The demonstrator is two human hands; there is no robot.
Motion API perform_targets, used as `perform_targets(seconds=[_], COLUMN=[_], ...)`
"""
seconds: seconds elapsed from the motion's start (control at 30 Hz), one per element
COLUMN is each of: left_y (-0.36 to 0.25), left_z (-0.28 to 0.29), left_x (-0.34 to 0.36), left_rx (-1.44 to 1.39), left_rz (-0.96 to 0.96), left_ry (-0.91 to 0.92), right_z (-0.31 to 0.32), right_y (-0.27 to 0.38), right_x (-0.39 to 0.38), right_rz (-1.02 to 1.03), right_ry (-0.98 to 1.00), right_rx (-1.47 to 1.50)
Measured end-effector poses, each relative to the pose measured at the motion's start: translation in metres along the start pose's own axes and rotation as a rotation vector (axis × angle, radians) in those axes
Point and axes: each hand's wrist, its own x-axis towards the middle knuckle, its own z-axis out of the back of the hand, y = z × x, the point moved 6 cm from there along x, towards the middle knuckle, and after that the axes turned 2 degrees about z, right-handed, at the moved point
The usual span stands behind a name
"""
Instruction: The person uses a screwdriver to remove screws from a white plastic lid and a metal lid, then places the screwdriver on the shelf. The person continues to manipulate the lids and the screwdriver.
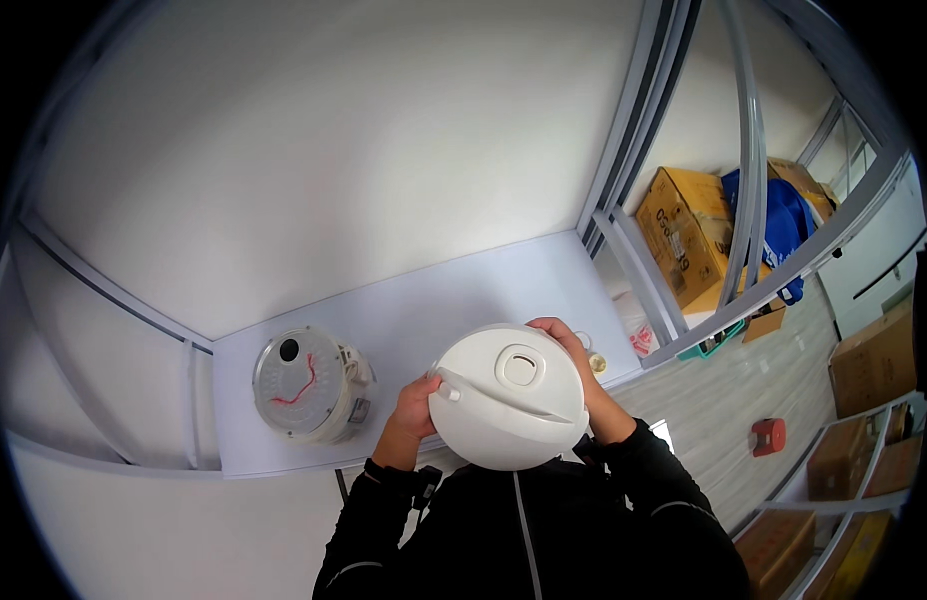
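A white, rounded rice cooker lid (514,400) with a round steam vent and a long grooved handle is held up close to my chest, over the table's front edge. My left hand (416,410) is closed on its left rim, thumb on top beside the handle end. Around its right rim curls my right hand (572,350); those fingers partly hide behind it. The lid's underside is out of sight. To the left, an upturned rice cooker body (306,385) shows its round metal base, a dark round hole and a loose red wire.
The pale table (414,290) meets a white wall behind. A small yellowish roll (597,363) lies near its right end. Metal frame posts (649,110) stand to the right, with cardboard boxes (684,230) and a blue bag (784,220) beyond. A red stool (769,437) is on the floor.
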Motion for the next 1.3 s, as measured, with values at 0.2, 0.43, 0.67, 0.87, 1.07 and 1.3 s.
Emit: perform_targets(seconds=[0.2,0.43,0.67,0.87,1.07,1.3], left_y=[-0.001,0.004,-0.007,-0.024,-0.008,0.0], left_z=[-0.003,-0.001,-0.003,-0.079,-0.134,-0.163], left_x=[-0.01,-0.021,-0.025,-0.013,-0.012,-0.011], left_rx=[0.061,0.101,0.22,1.127,1.909,1.974], left_rz=[0.043,0.062,-0.2,-0.58,-0.863,-0.869], left_ry=[0.009,-0.086,-0.348,-0.447,-0.053,0.054], right_z=[-0.016,-0.02,0.065,0.04,-0.006,-0.005], right_y=[0.0,0.011,-0.052,-0.007,-0.023,-0.022], right_x=[-0.007,-0.016,-0.008,-0.039,-0.036,-0.04], right_rz=[-0.094,0.224,-0.08,0.251,-0.221,-0.17], right_ry=[0.07,0.229,-0.205,-0.254,-0.104,-0.25], right_rx=[0.068,-0.316,-0.338,-0.607,0.022,0.406])
